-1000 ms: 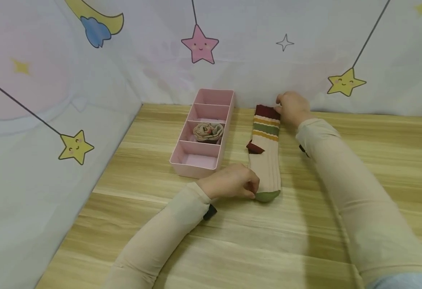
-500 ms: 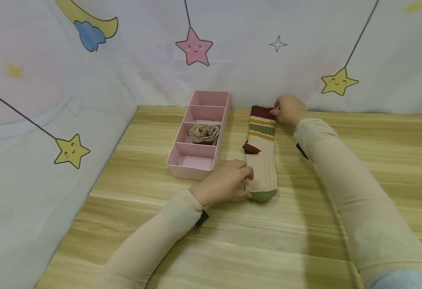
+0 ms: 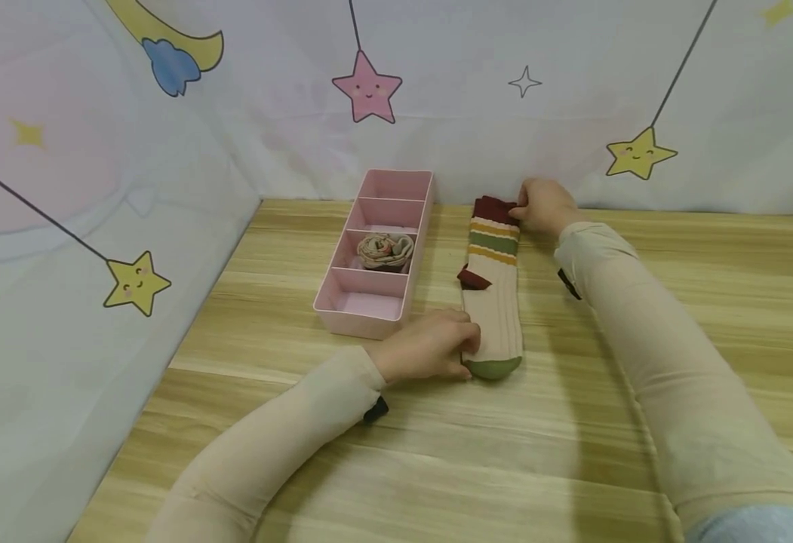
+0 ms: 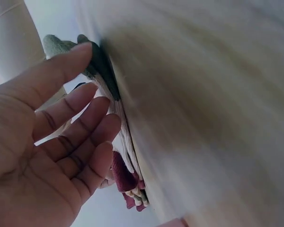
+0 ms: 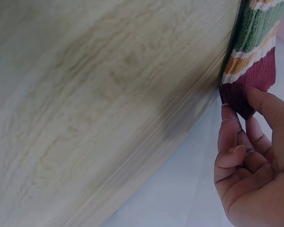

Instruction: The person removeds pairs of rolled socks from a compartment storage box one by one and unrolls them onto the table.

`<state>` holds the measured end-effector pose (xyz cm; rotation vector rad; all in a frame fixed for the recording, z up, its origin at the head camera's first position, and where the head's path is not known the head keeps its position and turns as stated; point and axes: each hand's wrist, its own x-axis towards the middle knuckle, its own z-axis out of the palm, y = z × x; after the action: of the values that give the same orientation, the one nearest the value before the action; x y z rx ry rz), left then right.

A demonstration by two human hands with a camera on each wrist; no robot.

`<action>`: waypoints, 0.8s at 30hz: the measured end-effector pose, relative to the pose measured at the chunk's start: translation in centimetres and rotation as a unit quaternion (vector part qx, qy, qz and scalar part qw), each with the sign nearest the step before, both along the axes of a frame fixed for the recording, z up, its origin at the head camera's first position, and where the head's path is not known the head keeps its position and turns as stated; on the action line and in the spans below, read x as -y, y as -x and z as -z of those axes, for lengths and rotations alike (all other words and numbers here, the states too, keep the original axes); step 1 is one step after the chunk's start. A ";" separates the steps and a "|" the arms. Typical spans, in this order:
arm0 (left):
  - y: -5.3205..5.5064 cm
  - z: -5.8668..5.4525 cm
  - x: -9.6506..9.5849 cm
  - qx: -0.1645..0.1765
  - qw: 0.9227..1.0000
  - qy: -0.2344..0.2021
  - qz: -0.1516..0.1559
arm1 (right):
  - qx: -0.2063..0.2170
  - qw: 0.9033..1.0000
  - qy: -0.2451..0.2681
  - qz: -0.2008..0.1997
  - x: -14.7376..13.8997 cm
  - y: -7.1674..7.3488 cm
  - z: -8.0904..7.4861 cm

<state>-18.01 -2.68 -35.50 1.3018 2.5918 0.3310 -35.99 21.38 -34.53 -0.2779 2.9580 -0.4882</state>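
A pair of cream socks [image 3: 494,317], one on top of the other, lies flat with maroon cuffs, green toes and yellow and green stripes. My right hand [image 3: 547,206] pinches the cuff's right corner; in the right wrist view the thumb [image 5: 270,106] presses on the maroon knit [image 5: 248,90] with fingers beneath. Beside the toe end is my left hand [image 3: 430,345], its fingers loosely bent at the left edge. In the left wrist view, a gap shows between thumb and fingers [image 4: 87,123], with the green toes [image 4: 102,66] just beyond; whether they touch is unclear.
Left of the socks stands a pink divided box [image 3: 362,324]. A rolled beige sock bundle [image 3: 385,250] sits in its second compartment from the front. Behind the wooden table [image 3: 477,467] hangs a white cloth [image 3: 464,143] printed with stars.
My right thumb and finger have come onto the cuff corner and pinch it. My left hand drew slightly away from the toe and its fingers spread, then came back closer to the edge.
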 end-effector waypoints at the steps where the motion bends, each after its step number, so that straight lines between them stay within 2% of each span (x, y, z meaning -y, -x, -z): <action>1: 0.0 0.0 -0.1 -0.002 1.000 0.003 0.002 | -0.002 1.000 0.003 0.000 0.0 0.0 0.0; 7: 0.1 0.1 -0.3 -0.007 1.000 0.006 0.010 | 0.003 1.000 -0.001 -0.011 0.4 -0.2 -0.3; 13: 0.2 0.0 -0.1 -0.004 0.999 -0.025 0.021 | -0.004 1.000 -0.003 -0.020 0.1 -0.2 -0.2; 24: -0.2 -0.9 -0.1 0.011 0.998 -0.054 -0.006 | -0.028 0.999 0.010 -0.024 -0.1 -0.2 -1.0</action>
<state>-17.76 -2.58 -34.57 1.3088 2.5982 0.4901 -35.82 21.46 -33.57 -0.3709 2.9947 -0.5131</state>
